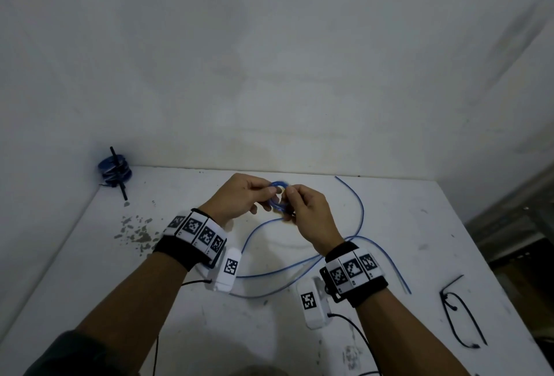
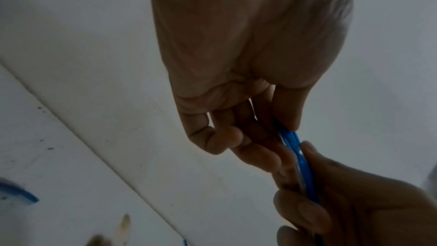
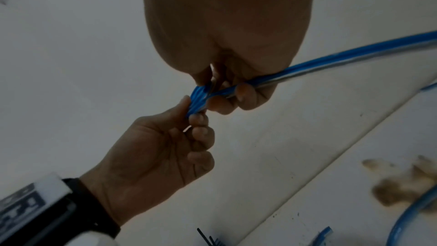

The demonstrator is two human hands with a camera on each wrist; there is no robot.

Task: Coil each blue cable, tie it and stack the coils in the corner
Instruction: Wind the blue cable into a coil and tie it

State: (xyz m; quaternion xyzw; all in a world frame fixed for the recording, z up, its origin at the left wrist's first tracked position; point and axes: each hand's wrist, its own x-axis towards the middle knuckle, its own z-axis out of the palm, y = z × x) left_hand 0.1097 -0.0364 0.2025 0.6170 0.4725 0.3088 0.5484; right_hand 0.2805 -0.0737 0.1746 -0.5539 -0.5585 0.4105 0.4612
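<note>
Head view shows a white table set into a wall corner, and that corner's stack of tied coils serves as landmark. Well to the right of the stack, raised over the table's far middle, both hands meet on a small blue coil. The left hand pinches the wound turns between thumb and fingers; the right hand curls round the coil and the strand feeding into it. The loose blue cable trails from the coil, away from the stack, in wide loops toward the table's right edge. Black zip ties lie farthest from the stack, close to that right edge.

Coiling looks underway, with much cable unwound. The next move likely calls for drawing in slack and laying another turn while the left pinch keeps the turns flat. Bare tabletop lies between the hands and the stack; the near loops could snag the wrist cameras.
</note>
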